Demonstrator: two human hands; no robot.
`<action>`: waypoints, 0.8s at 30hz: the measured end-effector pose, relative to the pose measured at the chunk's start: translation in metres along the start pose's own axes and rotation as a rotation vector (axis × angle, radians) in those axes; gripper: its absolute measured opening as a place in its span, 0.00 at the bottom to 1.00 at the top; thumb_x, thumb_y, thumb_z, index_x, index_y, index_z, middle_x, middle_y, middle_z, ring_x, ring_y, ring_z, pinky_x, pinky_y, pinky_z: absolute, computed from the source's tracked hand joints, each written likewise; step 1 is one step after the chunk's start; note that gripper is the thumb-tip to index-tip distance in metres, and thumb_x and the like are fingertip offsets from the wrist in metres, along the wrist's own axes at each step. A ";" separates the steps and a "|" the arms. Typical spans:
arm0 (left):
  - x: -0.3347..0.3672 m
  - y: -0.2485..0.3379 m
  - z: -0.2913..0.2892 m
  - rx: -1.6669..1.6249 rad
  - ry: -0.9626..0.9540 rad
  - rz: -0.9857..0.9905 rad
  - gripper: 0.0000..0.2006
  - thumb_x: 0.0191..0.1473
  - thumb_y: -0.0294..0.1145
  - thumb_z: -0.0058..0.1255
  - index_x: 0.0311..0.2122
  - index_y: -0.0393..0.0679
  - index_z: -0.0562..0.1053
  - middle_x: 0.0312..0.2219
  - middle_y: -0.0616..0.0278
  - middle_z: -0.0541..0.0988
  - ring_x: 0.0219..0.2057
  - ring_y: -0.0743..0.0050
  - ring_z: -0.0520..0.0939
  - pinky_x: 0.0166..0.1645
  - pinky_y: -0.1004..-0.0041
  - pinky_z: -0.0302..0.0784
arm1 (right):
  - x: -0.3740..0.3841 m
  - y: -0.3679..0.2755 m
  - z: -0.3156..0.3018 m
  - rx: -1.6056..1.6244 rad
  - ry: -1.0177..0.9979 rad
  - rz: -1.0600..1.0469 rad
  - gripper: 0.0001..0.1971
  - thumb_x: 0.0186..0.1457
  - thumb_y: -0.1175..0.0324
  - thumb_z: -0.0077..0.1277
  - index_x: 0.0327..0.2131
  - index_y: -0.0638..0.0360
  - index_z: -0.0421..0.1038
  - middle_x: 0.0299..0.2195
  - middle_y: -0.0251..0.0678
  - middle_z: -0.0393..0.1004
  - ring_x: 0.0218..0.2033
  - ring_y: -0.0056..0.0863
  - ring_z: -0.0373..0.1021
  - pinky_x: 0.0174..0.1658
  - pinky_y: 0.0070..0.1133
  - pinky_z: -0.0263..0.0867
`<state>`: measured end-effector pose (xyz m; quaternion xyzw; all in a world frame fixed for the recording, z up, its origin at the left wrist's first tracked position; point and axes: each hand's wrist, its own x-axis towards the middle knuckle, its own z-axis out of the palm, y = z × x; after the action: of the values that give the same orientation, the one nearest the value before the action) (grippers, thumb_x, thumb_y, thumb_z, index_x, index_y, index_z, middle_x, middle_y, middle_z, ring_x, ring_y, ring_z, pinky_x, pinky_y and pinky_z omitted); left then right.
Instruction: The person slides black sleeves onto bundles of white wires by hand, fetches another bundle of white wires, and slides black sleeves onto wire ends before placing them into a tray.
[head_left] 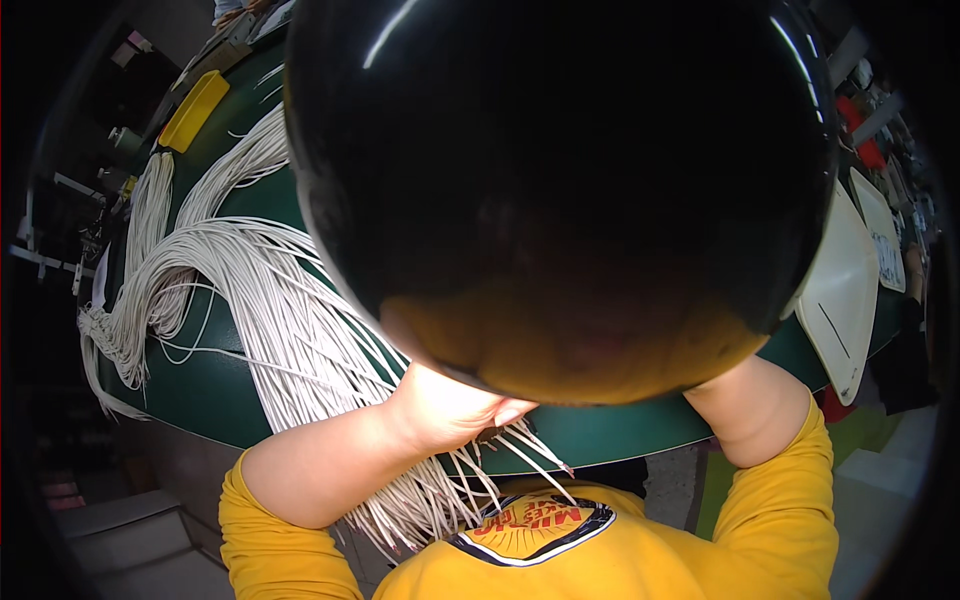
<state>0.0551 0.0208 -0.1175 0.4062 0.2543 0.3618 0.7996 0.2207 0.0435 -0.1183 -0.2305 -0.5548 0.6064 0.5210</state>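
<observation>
A large glossy black rounded object (pixel 560 200) fills the middle of the view and hides most of the work under it. My left hand (pixel 455 405) shows below its lower edge, brightly lit. The fingers that show are curled in beside the bundle of white wires (pixel 290 330); what they hold is hidden. Loose wire ends (pixel 530 450) poke out beneath this hand, some with reddish tips. From the right, my right forearm (pixel 750 410) reaches under the black object, which covers that hand's fingers.
More white wires (pixel 150 210) lie looped and bunched on the green table (pixel 230 400) at left. Behind them sits a yellow tray (pixel 195 110). Pale trays (pixel 845 290) stand at the right edge. A person's hand (pixel 913 270) is at far right.
</observation>
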 end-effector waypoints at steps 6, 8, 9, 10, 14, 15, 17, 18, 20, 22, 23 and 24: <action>-0.002 0.002 -0.003 0.029 -0.003 -0.026 0.11 0.56 0.33 0.33 0.41 0.38 0.60 0.11 0.62 0.65 0.07 0.84 0.62 0.11 0.85 0.58 | 0.004 0.007 -0.004 0.071 0.010 0.105 0.04 0.44 0.76 0.51 0.26 0.66 0.70 0.22 0.32 0.71 0.24 0.17 0.68 0.29 0.12 0.63; 0.002 -0.001 0.001 0.018 -0.049 0.025 0.12 0.56 0.33 0.32 0.42 0.38 0.60 0.12 0.61 0.65 0.07 0.82 0.62 0.11 0.84 0.60 | 0.001 -0.018 0.005 -0.031 0.094 0.125 0.04 0.44 0.76 0.51 0.26 0.66 0.70 0.21 0.31 0.70 0.22 0.15 0.67 0.27 0.11 0.62; 0.004 -0.002 0.004 0.007 -0.074 0.049 0.12 0.56 0.33 0.32 0.42 0.38 0.60 0.12 0.61 0.65 0.06 0.81 0.63 0.11 0.84 0.60 | -0.001 -0.027 0.005 -0.092 0.134 0.121 0.03 0.44 0.76 0.51 0.26 0.65 0.70 0.20 0.30 0.70 0.22 0.15 0.66 0.26 0.11 0.61; 0.003 -0.003 0.002 0.012 -0.054 0.071 0.12 0.56 0.33 0.32 0.42 0.38 0.59 0.12 0.61 0.65 0.06 0.80 0.63 0.11 0.83 0.61 | 0.001 -0.024 0.005 -0.114 0.148 0.124 0.03 0.44 0.76 0.51 0.26 0.65 0.70 0.19 0.30 0.70 0.21 0.14 0.65 0.25 0.10 0.60; -0.002 -0.002 -0.005 -0.006 0.023 0.042 0.10 0.56 0.33 0.30 0.39 0.38 0.60 0.12 0.60 0.65 0.06 0.79 0.63 0.10 0.83 0.61 | 0.005 -0.005 -0.004 0.149 0.011 0.259 0.03 0.45 0.76 0.51 0.25 0.65 0.70 0.16 0.26 0.66 0.15 0.10 0.60 0.19 0.08 0.53; -0.004 -0.001 -0.007 -0.006 0.023 0.010 0.10 0.56 0.33 0.30 0.38 0.38 0.61 0.12 0.60 0.65 0.06 0.79 0.63 0.10 0.82 0.61 | 0.006 -0.001 -0.003 0.130 0.029 0.265 0.02 0.45 0.76 0.51 0.24 0.65 0.70 0.15 0.26 0.66 0.15 0.10 0.59 0.18 0.08 0.52; -0.001 0.000 -0.004 -0.020 -0.028 0.007 0.10 0.56 0.34 0.30 0.36 0.38 0.61 0.12 0.60 0.65 0.06 0.79 0.63 0.10 0.82 0.61 | 0.001 -0.008 -0.004 0.038 0.063 0.261 0.02 0.45 0.76 0.51 0.24 0.65 0.70 0.15 0.27 0.66 0.15 0.10 0.60 0.19 0.08 0.53; 0.000 0.001 -0.002 -0.029 -0.059 0.003 0.10 0.57 0.34 0.30 0.35 0.38 0.61 0.11 0.60 0.65 0.06 0.79 0.63 0.10 0.82 0.61 | 0.000 -0.013 -0.004 0.006 0.067 0.256 0.02 0.45 0.76 0.50 0.24 0.65 0.70 0.16 0.28 0.67 0.16 0.11 0.61 0.19 0.08 0.54; 0.000 0.001 -0.001 -0.028 -0.024 -0.016 0.10 0.57 0.34 0.29 0.35 0.38 0.62 0.12 0.59 0.66 0.05 0.79 0.62 0.10 0.83 0.61 | 0.003 -0.012 -0.004 -0.019 0.037 0.199 0.02 0.45 0.76 0.50 0.24 0.65 0.70 0.18 0.30 0.69 0.18 0.12 0.64 0.21 0.09 0.57; -0.001 0.003 0.002 -0.028 0.009 -0.034 0.10 0.57 0.33 0.29 0.34 0.37 0.62 0.12 0.58 0.67 0.05 0.79 0.62 0.10 0.83 0.60 | 0.004 -0.007 -0.004 -0.026 0.013 0.144 0.02 0.45 0.76 0.50 0.25 0.65 0.71 0.19 0.32 0.71 0.19 0.14 0.66 0.23 0.09 0.59; -0.001 0.004 0.004 0.023 0.041 -0.041 0.11 0.57 0.33 0.29 0.34 0.37 0.62 0.13 0.58 0.67 0.04 0.80 0.61 0.09 0.84 0.60 | 0.004 -0.001 -0.005 0.044 -0.004 0.113 0.02 0.45 0.77 0.50 0.25 0.66 0.71 0.20 0.33 0.72 0.21 0.15 0.67 0.24 0.10 0.60; -0.002 0.005 0.005 0.073 0.072 -0.048 0.11 0.57 0.33 0.29 0.33 0.37 0.63 0.13 0.57 0.68 0.04 0.80 0.60 0.09 0.84 0.59 | 0.004 0.001 -0.005 0.079 -0.012 0.096 0.02 0.45 0.77 0.50 0.25 0.66 0.71 0.21 0.34 0.72 0.22 0.16 0.67 0.25 0.10 0.61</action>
<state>0.0559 0.0192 -0.1109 0.4158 0.3054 0.3475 0.7830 0.2235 0.0491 -0.1198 -0.2323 -0.5218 0.6537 0.4964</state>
